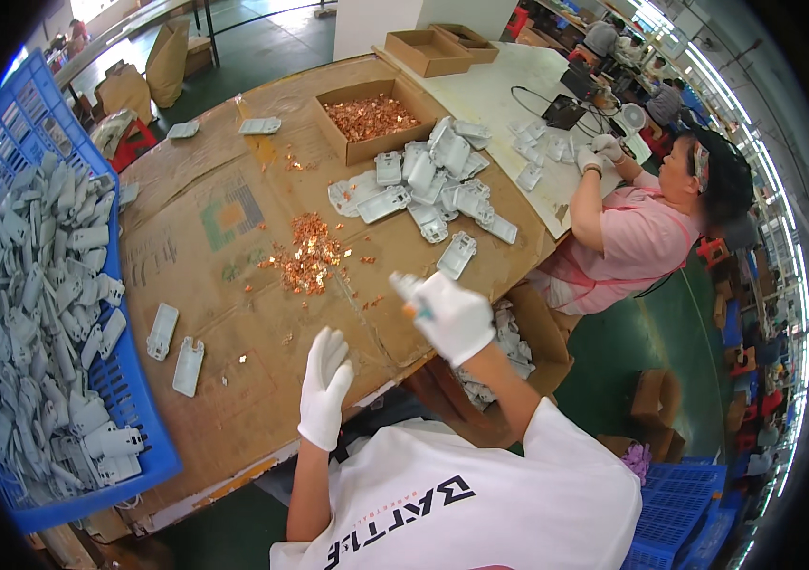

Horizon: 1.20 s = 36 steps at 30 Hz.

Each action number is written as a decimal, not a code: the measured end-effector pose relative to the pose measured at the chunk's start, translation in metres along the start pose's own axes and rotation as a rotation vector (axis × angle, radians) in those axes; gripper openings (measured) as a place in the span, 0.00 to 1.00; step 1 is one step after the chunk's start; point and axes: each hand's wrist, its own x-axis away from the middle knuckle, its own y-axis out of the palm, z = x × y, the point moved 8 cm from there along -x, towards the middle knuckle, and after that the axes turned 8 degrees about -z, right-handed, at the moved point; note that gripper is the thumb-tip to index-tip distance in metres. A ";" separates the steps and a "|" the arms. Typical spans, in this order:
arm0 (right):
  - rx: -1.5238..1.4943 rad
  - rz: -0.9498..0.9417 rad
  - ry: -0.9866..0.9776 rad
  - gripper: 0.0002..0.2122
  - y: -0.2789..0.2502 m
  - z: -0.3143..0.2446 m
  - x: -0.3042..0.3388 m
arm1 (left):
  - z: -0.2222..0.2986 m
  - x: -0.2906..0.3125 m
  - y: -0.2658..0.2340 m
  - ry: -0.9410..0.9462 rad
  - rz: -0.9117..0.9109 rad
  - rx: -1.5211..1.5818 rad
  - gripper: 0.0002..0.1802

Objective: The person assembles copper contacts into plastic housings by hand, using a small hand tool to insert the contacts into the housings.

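Note:
My left hand (325, 389), in a white glove, is raised over the near edge of the table with its fingers stretched out and nothing in it. To the right, my white-gloved right hand (450, 315) hovers above the table edge. Motion smears its fingers, and an orange and teal patch shows by them; whether it holds anything is unclear. Beyond my hands lies a loose heap of small copper-coloured pieces (309, 255). A single grey plastic housing (456, 256) rests just past my right hand. Two more grey housings (189, 367) lie left of my left hand.
A blue crate (152, 418) full of grey housings stands at the left. Farther back are a carton (338, 133) of copper pieces and a housing pile (433, 180). A co-worker (632, 218) handles parts at the right. An open box (552, 366) of housings sits below the table edge.

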 end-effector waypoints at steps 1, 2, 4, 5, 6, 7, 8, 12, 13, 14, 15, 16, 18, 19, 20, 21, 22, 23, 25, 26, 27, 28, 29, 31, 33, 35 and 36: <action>0.091 0.007 0.053 0.11 -0.009 0.020 -0.008 | -0.003 0.005 -0.008 -0.010 0.039 0.002 0.29; 0.146 0.069 0.035 0.10 -0.017 0.037 -0.018 | -0.007 0.010 -0.017 -0.019 0.085 0.003 0.25; 0.343 0.202 0.125 0.09 -0.033 0.084 -0.034 | 0.002 0.026 -0.039 0.094 0.331 -0.285 0.15; 0.465 0.125 0.262 0.09 -0.026 0.119 -0.046 | 0.021 0.033 -0.040 0.219 0.460 -0.559 0.10; 0.544 0.061 0.351 0.10 -0.015 0.153 -0.057 | 0.020 0.036 -0.047 0.221 0.470 -0.564 0.10; 0.615 0.135 0.289 0.02 -0.008 0.179 -0.068 | 0.023 0.041 -0.051 0.268 0.459 -0.693 0.10; 0.660 0.138 0.345 0.02 -0.001 0.205 -0.082 | 0.025 0.045 -0.052 0.309 0.450 -0.821 0.09; 0.632 -0.009 0.585 0.07 0.036 0.308 -0.126 | 0.017 0.052 -0.063 0.305 0.514 -0.686 0.09; 0.577 -0.014 0.702 0.06 0.037 0.336 -0.131 | 0.018 0.049 -0.061 0.309 0.516 -0.675 0.09; 0.526 -0.024 0.828 0.06 0.038 0.369 -0.128 | 0.017 0.043 -0.059 0.314 0.504 -0.658 0.09; 0.402 -0.038 0.946 0.08 0.043 0.382 -0.128 | 0.017 0.043 -0.059 0.310 0.507 -0.648 0.09; 0.491 -0.148 0.907 0.08 0.049 0.384 -0.130 | 0.014 0.041 -0.060 0.311 0.509 -0.636 0.09; 0.566 -0.226 0.817 0.10 0.046 0.354 -0.141 | 0.018 0.043 -0.060 0.312 0.517 -0.673 0.09; 0.565 -0.232 0.816 0.10 0.045 0.345 -0.141 | 0.020 0.042 -0.057 0.330 0.495 -0.697 0.09; 0.482 -0.188 0.711 0.11 0.043 0.312 -0.146 | 0.020 0.042 -0.058 0.323 0.499 -0.699 0.09; 0.405 -0.138 0.612 0.11 0.040 0.288 -0.146 | 0.021 0.042 -0.057 0.323 0.498 -0.713 0.09; 0.278 -0.091 0.451 0.14 0.042 0.278 -0.140 | 0.022 0.039 -0.054 0.328 0.487 -0.725 0.09; 0.194 -0.125 0.401 0.17 0.047 0.250 -0.136 | 0.021 0.039 -0.055 0.322 0.492 -0.726 0.09; 0.140 -0.190 0.346 0.22 0.045 0.191 -0.134 | 0.021 0.041 -0.056 0.333 0.490 -0.739 0.09; 0.174 -0.218 0.340 0.24 0.044 0.173 -0.134 | 0.021 0.042 -0.056 0.333 0.483 -0.738 0.09; 0.193 -0.279 0.374 0.27 0.051 0.170 -0.137 | 0.020 0.041 -0.056 0.336 0.477 -0.732 0.08; 0.193 -0.278 0.375 0.27 0.050 0.164 -0.140 | 0.020 0.042 -0.056 0.339 0.475 -0.725 0.08; 0.241 -0.383 0.358 0.27 0.055 0.155 -0.147 | 0.020 0.042 -0.056 0.342 0.483 -0.727 0.08; 0.313 -0.541 0.294 0.27 0.067 0.149 -0.151 | 0.019 0.042 -0.054 0.346 0.460 -0.732 0.08; 0.257 -0.637 0.276 0.25 0.073 0.152 -0.156 | 0.020 0.041 -0.054 0.365 0.451 -0.753 0.09; 0.163 -0.577 0.276 0.18 0.070 0.149 -0.163 | 0.020 0.041 -0.054 0.368 0.462 -0.745 0.08; 0.164 -0.580 0.308 0.16 0.067 0.148 -0.164 | 0.021 0.042 -0.054 0.365 0.476 -0.742 0.08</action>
